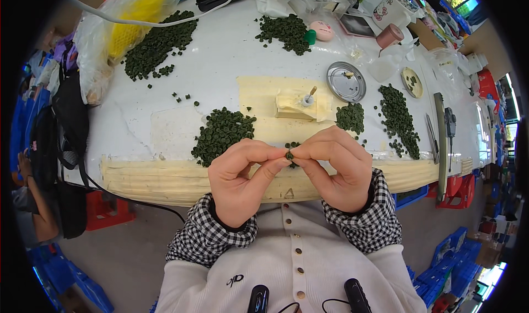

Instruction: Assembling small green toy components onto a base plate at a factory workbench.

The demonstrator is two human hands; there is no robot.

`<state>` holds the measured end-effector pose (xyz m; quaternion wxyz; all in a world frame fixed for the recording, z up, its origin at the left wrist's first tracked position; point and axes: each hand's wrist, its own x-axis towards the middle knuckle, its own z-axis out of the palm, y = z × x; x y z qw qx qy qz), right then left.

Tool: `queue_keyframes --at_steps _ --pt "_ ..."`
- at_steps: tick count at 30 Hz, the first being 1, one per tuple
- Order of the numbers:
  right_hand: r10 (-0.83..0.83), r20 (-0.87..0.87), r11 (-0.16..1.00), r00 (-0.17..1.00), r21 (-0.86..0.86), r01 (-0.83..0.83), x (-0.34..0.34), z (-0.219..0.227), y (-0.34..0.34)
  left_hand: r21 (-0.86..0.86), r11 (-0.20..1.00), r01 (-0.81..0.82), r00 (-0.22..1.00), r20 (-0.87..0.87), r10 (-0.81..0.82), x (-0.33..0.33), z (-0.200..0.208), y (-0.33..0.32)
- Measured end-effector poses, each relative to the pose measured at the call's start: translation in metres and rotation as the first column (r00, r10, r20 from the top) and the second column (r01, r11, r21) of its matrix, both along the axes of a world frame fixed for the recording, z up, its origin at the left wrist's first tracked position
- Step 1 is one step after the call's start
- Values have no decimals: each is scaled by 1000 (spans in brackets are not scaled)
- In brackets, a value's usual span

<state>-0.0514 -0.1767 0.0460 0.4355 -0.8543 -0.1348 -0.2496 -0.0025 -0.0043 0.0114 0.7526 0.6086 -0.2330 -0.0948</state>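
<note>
Between my two hands, at the table's near edge, is a small dark green part, pinched at the fingertips. My left hand closes thumb and forefinger on its left side. From the right, my right hand pinches it the same way. The part is too small to make out its exact kind. A heap of similar green parts lies just beyond my left hand, and a smaller heap lies beyond my right. Past my fingertips stands a taped block with a white piece and a thin peg on top.
More green heaps lie at far left, far middle and right. A round metal lid and a small dish sit at right. Tweezers lie near the right edge. A white cable crosses the back left.
</note>
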Motion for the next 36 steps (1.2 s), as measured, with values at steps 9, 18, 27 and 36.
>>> queue_keyframes --at_steps 9,18,27,36 --pt "35 58 998 998 -50 -33 2 -2 -3 15 1000 2 1000 -12 -2 -1 0 1" --pt "45 53 998 998 -40 -43 2 -3 -3 57 998 -29 991 130 21 2 0 1" --pt "52 41 998 998 -23 -51 2 -4 -4 85 994 -64 971 234 43 3 2 0" --pt "34 -56 997 998 72 -30 -2 -2 1 33 995 -91 985 150 85 2 1 0"
